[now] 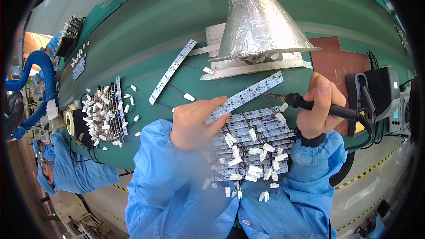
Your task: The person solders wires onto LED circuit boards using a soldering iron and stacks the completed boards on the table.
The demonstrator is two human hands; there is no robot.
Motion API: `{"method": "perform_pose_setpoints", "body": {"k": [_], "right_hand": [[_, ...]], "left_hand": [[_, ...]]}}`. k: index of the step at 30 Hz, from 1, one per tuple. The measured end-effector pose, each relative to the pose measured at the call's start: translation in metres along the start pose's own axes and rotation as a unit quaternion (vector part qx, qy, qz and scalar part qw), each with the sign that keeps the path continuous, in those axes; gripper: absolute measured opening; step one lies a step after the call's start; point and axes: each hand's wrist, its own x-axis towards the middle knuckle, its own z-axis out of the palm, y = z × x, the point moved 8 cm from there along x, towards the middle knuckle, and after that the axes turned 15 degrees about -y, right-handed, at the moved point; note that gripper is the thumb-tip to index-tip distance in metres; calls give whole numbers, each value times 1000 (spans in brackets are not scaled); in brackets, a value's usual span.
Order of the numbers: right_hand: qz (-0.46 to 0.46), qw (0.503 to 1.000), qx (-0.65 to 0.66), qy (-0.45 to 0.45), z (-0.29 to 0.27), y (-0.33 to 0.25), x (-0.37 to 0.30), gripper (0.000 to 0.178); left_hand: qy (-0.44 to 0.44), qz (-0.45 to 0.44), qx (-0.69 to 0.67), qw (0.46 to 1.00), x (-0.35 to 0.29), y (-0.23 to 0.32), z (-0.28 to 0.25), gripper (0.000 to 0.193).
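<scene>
Pinched between the thumb and fingers of my left hand (195, 121) is the near end of a white LED strip board (248, 96), slanting up to the right. My right hand (322, 106) is closed around a black soldering iron (305, 102); its metal tip is close to the board's lower edge, and I cannot tell whether they touch. Below both hands lies a stack of LED strip boards (254, 132) with black wires and white connectors (253, 172). Another LED strip with wires (173, 71) rests on the green bench, beyond my left hand.
A foil-covered extraction hood (265, 22) hangs over the far side of the work. More wired boards (105, 110) are piled at left. On the right stand a black soldering station (374, 93) and a brown mat (330, 57). A person in blue (82, 163) sits at far left.
</scene>
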Motion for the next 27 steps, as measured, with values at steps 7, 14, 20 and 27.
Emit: {"method": "perform_pose_setpoints", "body": {"k": [7,14,20,27], "right_hand": [[24,1000,-13,-13,3,3,2,43],[22,1000,-13,-8,3,5,0,43],[31,999,-18,-6,2,8,-1,43],[19,1000,-17,-16,3,7,0,42]], "left_hand": [[-1,2,-6,1000,-1,0,0,34],[2,5,-9,1000,-1,-1,1,35],[-1,-1,-10,1000,-1,-1,0,35],[2,1,-8,1000,-1,0,1,35]]}}
